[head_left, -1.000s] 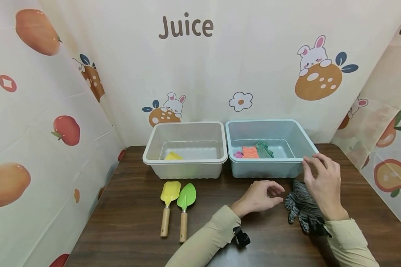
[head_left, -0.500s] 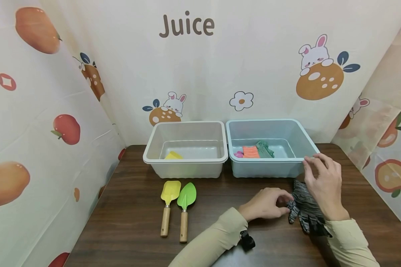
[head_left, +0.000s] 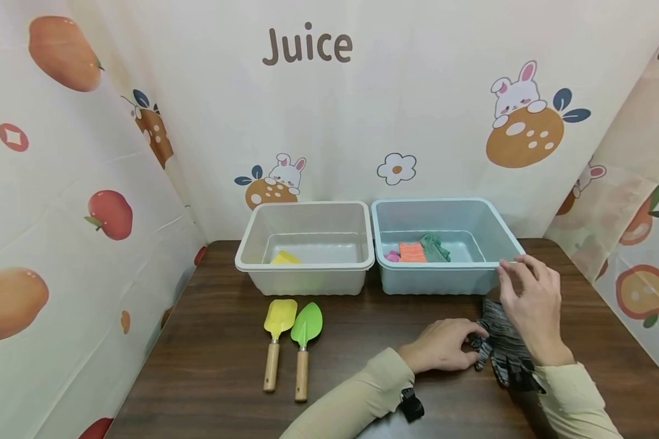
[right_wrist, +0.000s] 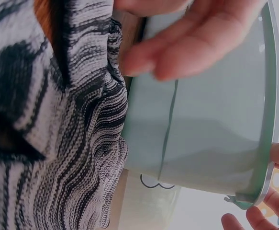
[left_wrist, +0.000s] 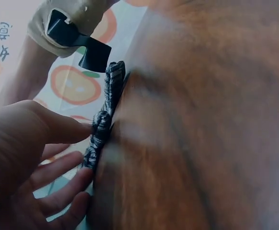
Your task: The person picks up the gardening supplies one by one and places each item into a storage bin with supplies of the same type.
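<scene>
A black-and-grey striped knit glove [head_left: 504, 332] lies on the table below the blue bin [head_left: 436, 280], its fingers pointing toward the left hand. The left hand [head_left: 443, 344] reaches in from the left, thumb and fingertips touching the glove's fingers. In the left wrist view, thumb and fingers of the left hand [left_wrist: 29, 148] are slightly spread, with glove fingers [left_wrist: 101, 128] between them. The right hand [head_left: 532, 305] pinches the near right corner of the blue bin's rim. Seen from the right wrist, its fingers are around that rim [right_wrist: 269, 96].
Left of the blue bin stands a grey-white bin [head_left: 307, 281] with a yellow piece [head_left: 285, 257] inside. The blue bin contains pink, orange [head_left: 412, 252] and green [head_left: 435, 247] fabric-like pieces. Yellow [head_left: 280, 316] and green [head_left: 306, 324] garden trowels lie in front. A printed curtain [head_left: 329, 122] hangs behind.
The left hand has moved right and slightly closer to the person, from beside the glove to touching its fingers. The right hand has stayed at the blue bin's corner.
</scene>
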A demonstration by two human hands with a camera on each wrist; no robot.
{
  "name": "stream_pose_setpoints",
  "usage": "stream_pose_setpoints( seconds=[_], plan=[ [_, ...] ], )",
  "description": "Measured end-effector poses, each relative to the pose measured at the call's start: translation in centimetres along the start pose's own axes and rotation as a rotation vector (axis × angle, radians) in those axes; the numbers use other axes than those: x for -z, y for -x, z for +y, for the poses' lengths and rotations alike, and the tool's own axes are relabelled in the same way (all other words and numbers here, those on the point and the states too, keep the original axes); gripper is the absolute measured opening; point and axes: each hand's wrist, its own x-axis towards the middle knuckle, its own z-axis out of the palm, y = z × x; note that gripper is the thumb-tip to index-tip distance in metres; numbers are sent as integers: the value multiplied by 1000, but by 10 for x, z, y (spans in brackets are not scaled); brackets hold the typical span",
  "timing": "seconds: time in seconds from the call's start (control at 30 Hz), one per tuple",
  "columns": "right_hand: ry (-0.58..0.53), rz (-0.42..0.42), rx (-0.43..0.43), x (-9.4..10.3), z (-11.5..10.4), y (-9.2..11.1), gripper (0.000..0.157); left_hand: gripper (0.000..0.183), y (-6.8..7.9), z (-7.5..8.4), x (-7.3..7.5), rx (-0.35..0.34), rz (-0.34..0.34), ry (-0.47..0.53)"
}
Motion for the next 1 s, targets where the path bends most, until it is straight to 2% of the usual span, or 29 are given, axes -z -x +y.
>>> stream_pose_setpoints(
  seconds=[0.27, 0.37, 0.47, 0.53, 0.6, 0.7, 0.77, 0.83, 1.0],
  plan=[
    [-16, 11, 19, -1, -1, -1, 20, 37, 5, -1, 5, 30, -46, -54],
    [-20, 15, 25, -1, -1, -1, 20, 34, 10, 3, 9, 89, -14, -94],
    [-19, 21, 26, -1, -1, 0, 20, 31, 14, 7, 11, 146, 50, -123],
    [-17, 22, 27, -1, -1, 0, 20, 33, 15, 9, 11, 137, 75, -153],
    [-17, 22, 26, -1, -1, 0, 20, 40, 17, 10, 11, 107, 57, -177],
    [-20, 18, 24, -1, 0, 0, 20, 54, 17, 11, 10, 62, -20, -246],
    [-22, 18, 22, -1, 0, 0, 20, 61, 17, 12, 9, 59, -73, -277],
    [-21, 16, 23, -1, 0, 0, 20, 64, 17, 12, 8, 61, -90, -318],
    [-14, 11, 25, 0, 0, 1, 20, 54, 15, 10, 5, 56, -53, -374]
  ],
)
